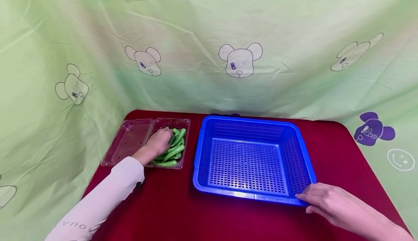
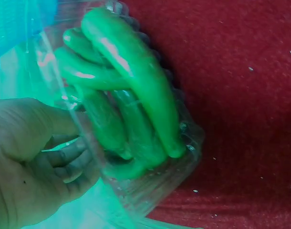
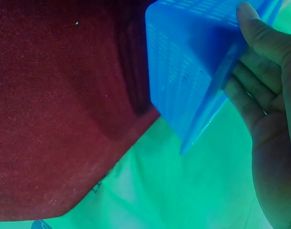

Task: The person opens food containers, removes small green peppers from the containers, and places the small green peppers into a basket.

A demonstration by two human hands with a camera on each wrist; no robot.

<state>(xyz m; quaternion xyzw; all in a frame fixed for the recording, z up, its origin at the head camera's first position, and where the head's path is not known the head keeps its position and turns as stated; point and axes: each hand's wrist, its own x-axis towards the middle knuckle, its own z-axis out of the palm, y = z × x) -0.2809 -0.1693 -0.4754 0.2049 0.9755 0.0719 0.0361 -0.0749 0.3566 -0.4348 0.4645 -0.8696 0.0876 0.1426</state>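
Note:
On the left of the table stands a clear plastic clamshell box [image 1: 187, 132], its lid [image 1: 127, 139] folded open to the left. Long, glossy green peppers [image 1: 174, 152] fill its base. My left hand [image 1: 160, 141] reaches in among them with bent fingers. In the left wrist view the thumb and fingers curve toward each other at the box wall; I cannot tell whether they pinch a pepper. A blue perforated plastic basket [image 1: 245, 164] sits right of the box, with only its bare mesh floor showing inside. My right hand [image 1: 330, 201] grips its near right corner, thumb over the rim and fingers beneath.
Dark red cloth [image 1: 169, 208] covers the table, whose rounded far corners lie close to a pale green curtain [image 1: 196, 88] printed with bear heads. The curtain also hangs along the left and right sides. A narrow strip of cloth separates box and basket.

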